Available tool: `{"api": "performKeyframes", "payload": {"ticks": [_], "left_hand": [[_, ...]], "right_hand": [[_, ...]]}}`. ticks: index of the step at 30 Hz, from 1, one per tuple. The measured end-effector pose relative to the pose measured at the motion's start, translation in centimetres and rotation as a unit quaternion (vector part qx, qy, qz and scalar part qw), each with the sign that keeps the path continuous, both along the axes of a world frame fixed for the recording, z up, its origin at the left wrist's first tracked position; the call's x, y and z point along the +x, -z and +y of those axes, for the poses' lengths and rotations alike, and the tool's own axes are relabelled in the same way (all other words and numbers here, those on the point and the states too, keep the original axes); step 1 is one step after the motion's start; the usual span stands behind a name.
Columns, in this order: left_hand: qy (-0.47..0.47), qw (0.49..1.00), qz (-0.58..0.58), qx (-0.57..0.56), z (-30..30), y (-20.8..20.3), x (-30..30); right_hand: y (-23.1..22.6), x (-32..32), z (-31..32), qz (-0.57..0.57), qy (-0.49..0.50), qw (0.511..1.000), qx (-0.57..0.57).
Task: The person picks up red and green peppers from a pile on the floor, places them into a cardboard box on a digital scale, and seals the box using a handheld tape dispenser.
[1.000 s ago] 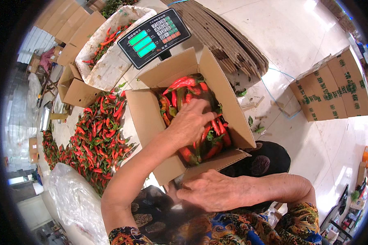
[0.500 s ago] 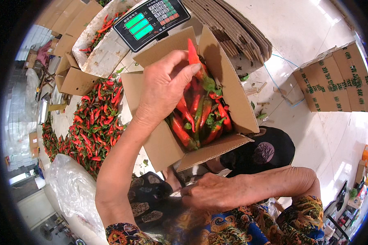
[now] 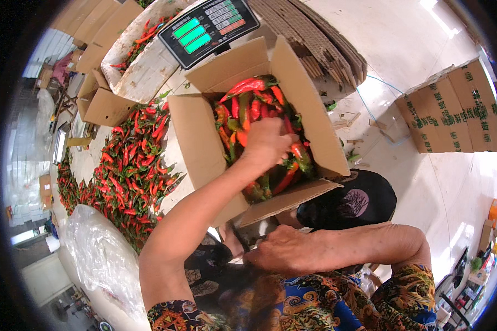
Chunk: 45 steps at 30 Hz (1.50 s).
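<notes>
My left hand point(image 3: 267, 144) reaches down into an open cardboard box point(image 3: 192, 144), with its fingers curled on a red chili pepper point(image 3: 299, 151) that they partly hide. Red and green chili peppers point(image 3: 249, 86) fill the box around the hand, one long red one lying across the far side. Close to my body, my right hand point(image 3: 278, 251) is closed, its knuckles bent. Whatever its fingers may hold is hidden.
A scale with a lit green display point(image 3: 207, 30) stands behind the box. Loose peppers point(image 3: 130, 165) are heaped on the floor at left, near clear plastic sheeting point(image 3: 99, 248). Flattened cardboard point(image 3: 320, 41) is stacked at the far right; a printed carton point(image 3: 452, 110) stands farther right.
My left hand has gone from holding a red pepper above the box to down among the peppers. A long red pepper now shows across the far side. My right hand stays nearly still.
</notes>
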<state>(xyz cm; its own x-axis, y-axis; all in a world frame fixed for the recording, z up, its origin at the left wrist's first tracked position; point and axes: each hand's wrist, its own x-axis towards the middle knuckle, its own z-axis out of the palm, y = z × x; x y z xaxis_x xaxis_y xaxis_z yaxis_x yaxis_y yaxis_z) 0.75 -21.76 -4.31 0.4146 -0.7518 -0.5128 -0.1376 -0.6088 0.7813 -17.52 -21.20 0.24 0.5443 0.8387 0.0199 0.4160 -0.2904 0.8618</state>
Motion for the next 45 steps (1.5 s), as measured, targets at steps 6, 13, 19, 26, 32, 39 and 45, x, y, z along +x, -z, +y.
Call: {"api": "performKeyframes", "payload": {"ticks": [6, 13, 19, 26, 32, 39, 45], "left_hand": [[0.09, 0.987, -0.13, -0.031, 1.1, -1.5, 4.5], [0.218, 0.928, -0.297, -0.057, 5.0, -2.5, 7.1], [0.397, 0.807, -0.433, -0.059, 5.6, -1.8, 5.0], [0.114, 0.898, -0.34, -0.255, 5.0, -5.6, 6.9], [0.092, 0.977, -0.176, -0.078, 3.6, -4.8, 2.9], [0.144, 0.937, -0.316, -0.024, 4.2, -0.8, -0.1], [-0.005, 0.987, -0.156, -0.032, 9.6, -6.9, 6.5]], "right_hand": [[-1.0, 0.5, -0.5, 0.277, 0.033, 0.931, 0.235], [0.6, 0.1, -0.4, 0.318, 0.008, 0.877, 0.36], [-0.3, 0.5, -0.1, 0.138, -0.001, 0.984, 0.113], [2.6, -0.2, 1.6, 0.494, 0.068, 0.656, 0.566], [2.0, 0.3, 1.7, 0.53, 0.077, 0.654, 0.534], [1.0, 0.7, 0.2, 0.598, 0.104, 0.632, 0.482], [2.4, -0.7, -0.4, 0.554, 0.11, 0.72, 0.402]]}}
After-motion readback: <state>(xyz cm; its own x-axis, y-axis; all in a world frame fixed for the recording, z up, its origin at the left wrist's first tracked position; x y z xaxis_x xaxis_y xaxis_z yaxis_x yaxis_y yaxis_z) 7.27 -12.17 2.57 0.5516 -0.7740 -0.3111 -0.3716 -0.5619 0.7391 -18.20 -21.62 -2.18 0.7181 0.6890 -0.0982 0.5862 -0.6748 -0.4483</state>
